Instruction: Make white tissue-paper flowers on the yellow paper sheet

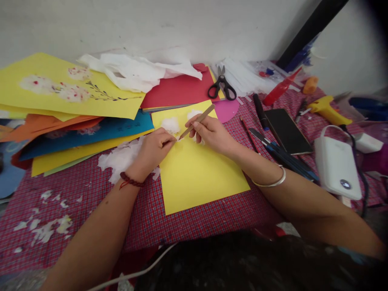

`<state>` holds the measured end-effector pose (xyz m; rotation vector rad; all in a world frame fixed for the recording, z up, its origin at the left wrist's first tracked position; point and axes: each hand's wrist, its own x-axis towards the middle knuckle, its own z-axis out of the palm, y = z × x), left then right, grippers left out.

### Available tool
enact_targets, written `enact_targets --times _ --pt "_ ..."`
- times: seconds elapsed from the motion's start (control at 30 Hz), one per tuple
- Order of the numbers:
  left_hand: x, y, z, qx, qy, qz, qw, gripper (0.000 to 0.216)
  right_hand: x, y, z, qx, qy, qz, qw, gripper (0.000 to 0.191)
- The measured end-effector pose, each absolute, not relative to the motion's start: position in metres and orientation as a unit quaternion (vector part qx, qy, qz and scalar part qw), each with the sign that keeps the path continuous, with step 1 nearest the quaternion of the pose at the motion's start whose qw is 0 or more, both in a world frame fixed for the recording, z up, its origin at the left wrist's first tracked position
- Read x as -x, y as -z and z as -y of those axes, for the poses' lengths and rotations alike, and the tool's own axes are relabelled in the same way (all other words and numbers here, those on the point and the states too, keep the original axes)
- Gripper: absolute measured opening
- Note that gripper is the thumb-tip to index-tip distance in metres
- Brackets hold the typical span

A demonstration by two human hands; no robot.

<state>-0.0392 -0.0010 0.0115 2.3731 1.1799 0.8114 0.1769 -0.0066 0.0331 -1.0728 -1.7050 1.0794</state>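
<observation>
My right hand (209, 131) is closed around a thin tan stick with a dark pointed tip (201, 116), slanting down to the left. Its tip is close to the fingertips of my left hand (156, 147). Those fingers are pinched together, and a small bit of white tissue paper (178, 139) shows at their ends. Both hands are over a yellow sheet of paper (200, 173) lying on the cloth. Fluffy white tufts (170, 125) sit on its upper part, one partly behind my right hand. Torn white tissue (117, 161) lies beside my left wrist.
Left are stacked coloured papers and a decorated yellow sheet (39, 91). Black scissors (222, 87) lie on red paper (178, 92) at the back. Right are a black notebook (287, 131), a craft knife (280, 155), a yellow glue gun (329, 110) and a white box-like device (338, 165).
</observation>
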Motion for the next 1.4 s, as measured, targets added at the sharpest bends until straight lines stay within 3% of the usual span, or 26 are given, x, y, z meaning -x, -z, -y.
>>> enact_targets --times 0.33,0.9,1.13,1.3,1.4 --pt "0.034 -0.018 0.006 -0.877 -0.225 -0.409 0.117 0.024 -0.178 -0.035 0.007 0.430 -0.435 0.681 0.403 0.025" --pt "0.040 -0.015 0.002 -0.849 -0.268 -0.425 0.161 0.022 -0.175 -0.042 0.006 0.446 -0.470 0.653 0.392 0.023" --pt "0.043 -0.019 0.001 -0.814 -0.273 -0.464 0.221 0.020 -0.184 -0.052 0.005 0.468 -0.489 0.578 0.456 0.027" --pt "0.050 -0.035 0.002 -0.738 -0.293 -0.500 0.346 0.016 -0.192 -0.059 0.011 0.466 -0.509 0.541 0.482 0.029" --pt "0.061 -0.060 0.017 -0.724 -0.295 -0.533 0.324 0.015 -0.199 -0.057 0.019 0.463 -0.520 0.524 0.490 0.025"
